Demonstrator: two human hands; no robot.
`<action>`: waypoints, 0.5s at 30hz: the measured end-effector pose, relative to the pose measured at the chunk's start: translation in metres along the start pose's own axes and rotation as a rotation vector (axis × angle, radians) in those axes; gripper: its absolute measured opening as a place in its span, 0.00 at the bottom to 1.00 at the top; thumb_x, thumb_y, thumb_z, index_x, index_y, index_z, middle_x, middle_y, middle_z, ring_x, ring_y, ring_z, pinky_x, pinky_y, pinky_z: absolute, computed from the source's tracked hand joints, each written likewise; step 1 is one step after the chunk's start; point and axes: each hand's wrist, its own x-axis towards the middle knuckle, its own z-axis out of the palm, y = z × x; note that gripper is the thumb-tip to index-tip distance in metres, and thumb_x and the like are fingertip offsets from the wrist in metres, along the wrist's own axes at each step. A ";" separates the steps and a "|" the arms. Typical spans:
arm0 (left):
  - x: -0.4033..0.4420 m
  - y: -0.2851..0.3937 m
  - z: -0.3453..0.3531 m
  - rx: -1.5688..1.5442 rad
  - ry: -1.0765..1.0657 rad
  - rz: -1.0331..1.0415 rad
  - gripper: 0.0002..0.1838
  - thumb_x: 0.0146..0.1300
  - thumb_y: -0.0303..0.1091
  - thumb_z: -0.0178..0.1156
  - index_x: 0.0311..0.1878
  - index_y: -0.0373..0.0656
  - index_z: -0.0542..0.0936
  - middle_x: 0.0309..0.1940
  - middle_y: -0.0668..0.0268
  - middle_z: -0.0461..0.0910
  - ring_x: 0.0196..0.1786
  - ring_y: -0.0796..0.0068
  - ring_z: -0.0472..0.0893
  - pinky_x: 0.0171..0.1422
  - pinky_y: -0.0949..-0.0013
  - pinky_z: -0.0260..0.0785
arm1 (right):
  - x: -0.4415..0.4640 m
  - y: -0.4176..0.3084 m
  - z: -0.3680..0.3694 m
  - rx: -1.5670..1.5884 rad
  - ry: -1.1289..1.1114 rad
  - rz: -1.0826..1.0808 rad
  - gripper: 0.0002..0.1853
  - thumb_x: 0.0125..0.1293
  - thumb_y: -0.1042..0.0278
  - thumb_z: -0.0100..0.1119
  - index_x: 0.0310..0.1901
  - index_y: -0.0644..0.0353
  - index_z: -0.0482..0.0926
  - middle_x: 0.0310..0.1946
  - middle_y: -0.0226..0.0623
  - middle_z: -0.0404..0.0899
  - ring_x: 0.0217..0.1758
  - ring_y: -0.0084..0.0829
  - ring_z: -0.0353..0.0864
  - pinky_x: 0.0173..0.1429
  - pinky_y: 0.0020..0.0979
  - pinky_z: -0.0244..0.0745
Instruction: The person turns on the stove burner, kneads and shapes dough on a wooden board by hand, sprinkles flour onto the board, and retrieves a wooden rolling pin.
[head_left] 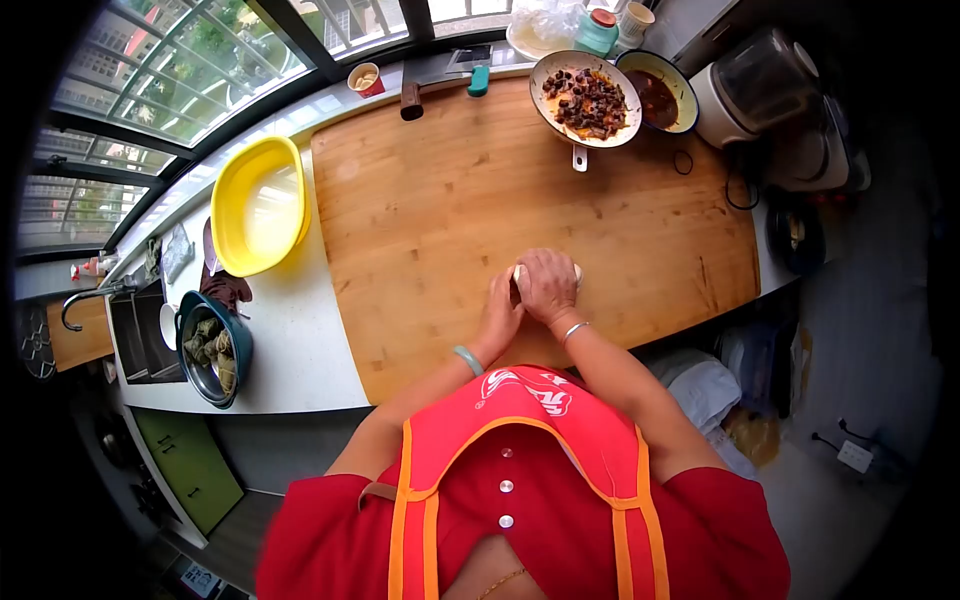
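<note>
Near the front middle of the wooden board [440,200], both hands are together over a small pale lump that looks like dough [578,273]. Only bits of it show at the sides of the fingers. My right hand [548,285] lies on top, its fingers curled round the lump, with a silver bangle at the wrist. Against its left side presses my left hand [501,315], fingers closed by the lump and partly hidden. A green bangle circles that wrist.
A pan of dark chopped filling [588,103] and a bowl of brown sauce [655,100] stand at the back right. A cleaver [440,90] lies at the back edge. On the left are a yellow basin [228,215] and a pot of leaf-wrapped parcels [232,330].
</note>
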 end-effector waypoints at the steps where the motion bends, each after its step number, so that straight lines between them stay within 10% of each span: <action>1: 0.013 -0.002 -0.004 0.000 -0.012 -0.038 0.30 0.44 0.17 0.60 0.54 0.35 0.64 0.46 0.53 0.66 0.52 0.52 0.66 0.59 0.62 0.61 | 0.011 0.004 0.007 0.001 -0.007 0.016 0.08 0.57 0.64 0.47 0.29 0.55 0.74 0.31 0.36 0.76 0.39 0.37 0.73 0.46 0.36 0.64; 15: 0.145 -0.004 -0.010 0.473 -0.169 0.123 0.12 0.46 0.29 0.58 0.33 0.35 0.69 0.33 0.50 0.68 0.38 0.49 0.69 0.41 0.54 0.63 | 0.094 0.062 0.038 0.084 0.006 0.449 0.14 0.62 0.60 0.40 0.26 0.57 0.72 0.25 0.42 0.76 0.31 0.47 0.74 0.35 0.45 0.68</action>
